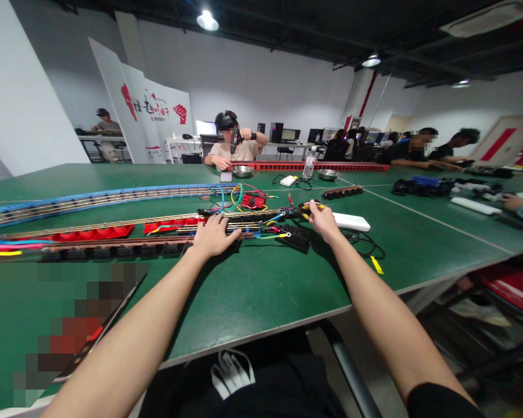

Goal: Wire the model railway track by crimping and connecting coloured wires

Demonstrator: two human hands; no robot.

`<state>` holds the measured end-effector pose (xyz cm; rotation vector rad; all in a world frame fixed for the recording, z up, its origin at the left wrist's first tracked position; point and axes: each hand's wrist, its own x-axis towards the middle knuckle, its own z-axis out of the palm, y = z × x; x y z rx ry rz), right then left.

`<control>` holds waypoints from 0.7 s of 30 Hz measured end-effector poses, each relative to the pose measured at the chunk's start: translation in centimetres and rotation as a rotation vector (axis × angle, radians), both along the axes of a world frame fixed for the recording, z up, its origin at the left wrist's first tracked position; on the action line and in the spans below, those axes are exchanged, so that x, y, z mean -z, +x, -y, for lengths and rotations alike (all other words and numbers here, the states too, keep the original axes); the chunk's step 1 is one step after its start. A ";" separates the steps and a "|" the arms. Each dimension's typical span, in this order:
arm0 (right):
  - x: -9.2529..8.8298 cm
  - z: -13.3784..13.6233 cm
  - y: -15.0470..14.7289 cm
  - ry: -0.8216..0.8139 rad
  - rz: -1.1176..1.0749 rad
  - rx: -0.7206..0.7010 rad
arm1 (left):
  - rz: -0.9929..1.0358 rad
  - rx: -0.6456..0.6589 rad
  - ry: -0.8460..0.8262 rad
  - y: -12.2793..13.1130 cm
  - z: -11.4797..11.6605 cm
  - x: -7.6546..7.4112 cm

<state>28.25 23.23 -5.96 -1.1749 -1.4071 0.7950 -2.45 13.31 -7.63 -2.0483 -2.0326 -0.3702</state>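
My left hand [215, 235] lies with its fingers spread on a long, narrow black assembly [244, 218] that carries thin brass rods. My right hand [323, 223] is closed around a small yellow-and-black object [306, 208], perhaps a tool, at the assembly's right end. Its exact kind is too small to tell. Coloured wires come out near both hands, among them a green-yellow wire [273, 237] ending in a ring terminal. Just below them is a black rectangular block [297, 238]. Red scalloped strips [93, 233] extend leftward beside the rods.
A blue curved track [91, 199] runs along the left. A red wired block [253, 201], a white bar [351, 222] and black cable [366, 247] lie nearby. Farther off stand metal bowls [243, 170] and a bottle [309, 164]. A person [235, 139] sits opposite.
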 end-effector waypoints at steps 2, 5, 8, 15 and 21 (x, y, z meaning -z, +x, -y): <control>-0.3 0.0 0.3 -0.034 -0.017 -0.010 | -0.002 -0.002 0.000 0.0 0.0 0.0; -0.5 -0.2 0.4 -0.029 -0.005 -0.007 | -0.004 -0.007 -0.005 0.0 0.0 0.0; -0.6 -0.3 0.2 0.032 0.030 -0.017 | -0.002 -0.005 -0.008 0.0 0.0 0.0; 0.0 -0.7 0.1 0.110 0.076 0.029 | 0.015 -0.001 -0.007 -0.1 -0.1 0.1; -0.1 -1.2 0.5 0.045 0.123 -0.002 | 0.017 0.000 0.004 -0.2 -0.1 0.1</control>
